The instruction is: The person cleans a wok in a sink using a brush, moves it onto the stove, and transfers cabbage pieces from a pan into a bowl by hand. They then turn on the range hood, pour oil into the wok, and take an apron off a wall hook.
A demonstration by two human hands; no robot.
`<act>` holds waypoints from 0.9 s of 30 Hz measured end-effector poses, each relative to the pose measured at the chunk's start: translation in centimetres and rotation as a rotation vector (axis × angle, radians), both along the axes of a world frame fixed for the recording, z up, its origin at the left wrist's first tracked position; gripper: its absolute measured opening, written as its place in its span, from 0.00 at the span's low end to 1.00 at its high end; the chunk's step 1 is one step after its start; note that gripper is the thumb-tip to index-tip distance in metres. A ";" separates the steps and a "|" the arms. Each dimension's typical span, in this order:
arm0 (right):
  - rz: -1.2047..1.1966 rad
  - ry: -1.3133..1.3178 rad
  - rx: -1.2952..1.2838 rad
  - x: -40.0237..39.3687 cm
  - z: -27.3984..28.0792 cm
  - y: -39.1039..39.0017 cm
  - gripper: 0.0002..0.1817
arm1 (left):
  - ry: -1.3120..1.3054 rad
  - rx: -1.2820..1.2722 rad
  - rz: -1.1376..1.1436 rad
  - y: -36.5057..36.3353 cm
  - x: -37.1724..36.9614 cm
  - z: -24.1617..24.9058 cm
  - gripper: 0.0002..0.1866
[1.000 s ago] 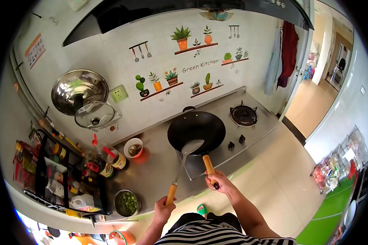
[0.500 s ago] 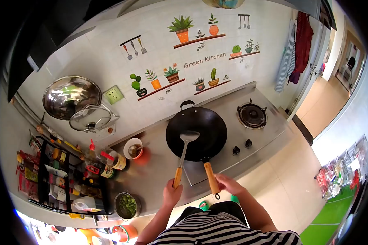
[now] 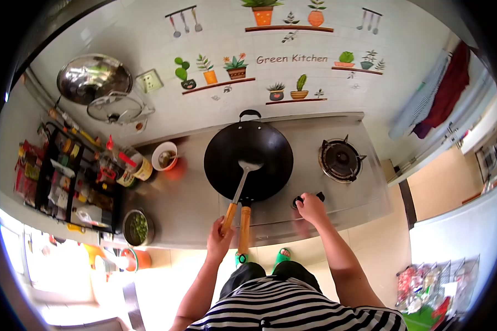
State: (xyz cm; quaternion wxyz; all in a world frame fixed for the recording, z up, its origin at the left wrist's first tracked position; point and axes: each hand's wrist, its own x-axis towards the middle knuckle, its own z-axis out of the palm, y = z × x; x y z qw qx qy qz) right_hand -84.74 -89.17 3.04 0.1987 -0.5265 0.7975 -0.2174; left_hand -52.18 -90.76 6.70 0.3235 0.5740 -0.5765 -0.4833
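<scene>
My left hand (image 3: 219, 241) is closed round the wooden handle of a metal wok spatula (image 3: 240, 186). The spatula's blade rests inside a black wok (image 3: 273, 151), which sits on the left side of the steel cooktop. Beside my left hand, the wok's wooden handle (image 3: 244, 226) points toward me, apart from my fingers. My right hand (image 3: 312, 209) has its fingers pinched on the left stove knob (image 3: 296, 202), partly covering it. A second black knob (image 3: 321, 196) shows just to the right.
A bare gas burner (image 3: 341, 160) lies right of the wok. To the left are a white-and-red bowl (image 3: 164, 156), several sauce bottles (image 3: 141, 165), a pot of green vegetables (image 3: 138, 227) and a black spice rack (image 3: 49, 171). Lids (image 3: 94, 78) hang on the wall.
My right hand has moved from beside the wok's handle rightward to the left stove knob. My left hand still holds the spatula in the wok. The camera view has shifted.
</scene>
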 end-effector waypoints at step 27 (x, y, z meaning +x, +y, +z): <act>0.976 0.797 -0.009 -1.5 -2.2 -3.9 0.04 | 0.965 0.192 0.370 13.9 -6.5 -1.4 0.23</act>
